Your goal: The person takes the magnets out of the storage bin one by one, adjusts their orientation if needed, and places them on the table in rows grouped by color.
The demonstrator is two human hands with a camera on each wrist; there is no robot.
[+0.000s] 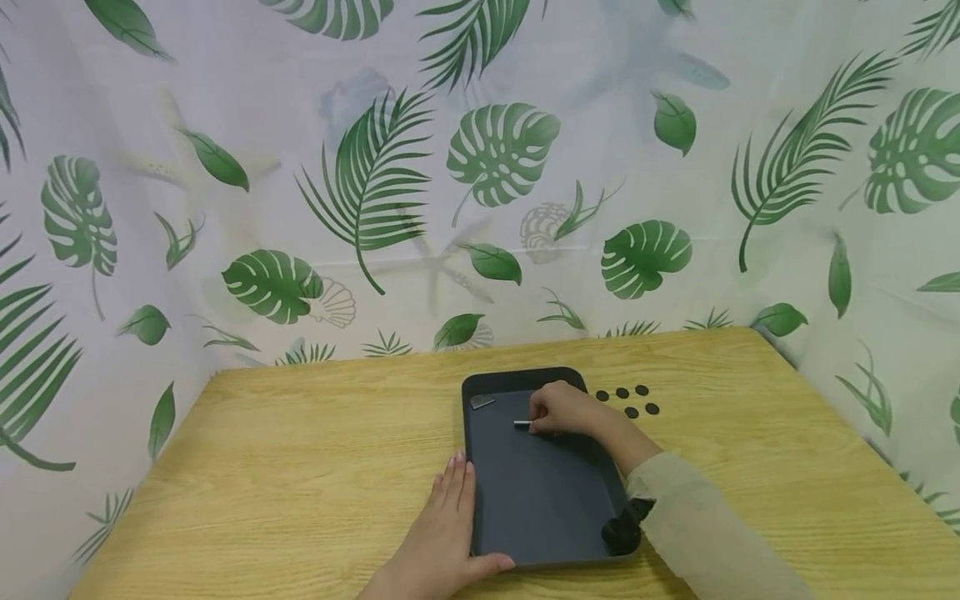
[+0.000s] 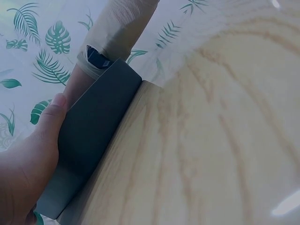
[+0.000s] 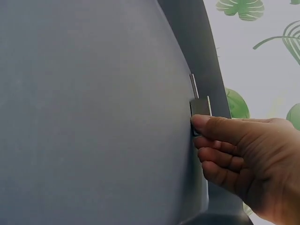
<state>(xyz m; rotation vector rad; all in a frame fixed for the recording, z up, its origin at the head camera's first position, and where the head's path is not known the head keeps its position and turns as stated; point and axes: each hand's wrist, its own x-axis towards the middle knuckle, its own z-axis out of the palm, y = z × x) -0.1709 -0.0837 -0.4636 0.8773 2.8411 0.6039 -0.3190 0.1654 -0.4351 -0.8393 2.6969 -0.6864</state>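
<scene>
A dark grey rectangular tray (image 1: 540, 508) lies on the table. My left hand (image 1: 442, 533) steadies its left side with straight fingers along the outer wall and the thumb at the near rim. In the left wrist view the thumb of the left hand (image 2: 35, 154) lies against the tray wall (image 2: 93, 136). Over the tray's far half, my right hand (image 1: 562, 408) pinches a small flat metal piece (image 1: 522, 424), seen closer in the right wrist view as a thin plate (image 3: 201, 107) with bright edges. Another small silvery piece (image 1: 482, 402) lies in the tray's far left corner.
Several small black discs (image 1: 622, 393) lie on the wooden table (image 1: 315, 467) just right of the tray's far end. A leaf-printed cloth (image 1: 495, 275) hangs behind the table. A black wrist camera (image 1: 622, 533) on the right sleeve covers the tray's near right corner.
</scene>
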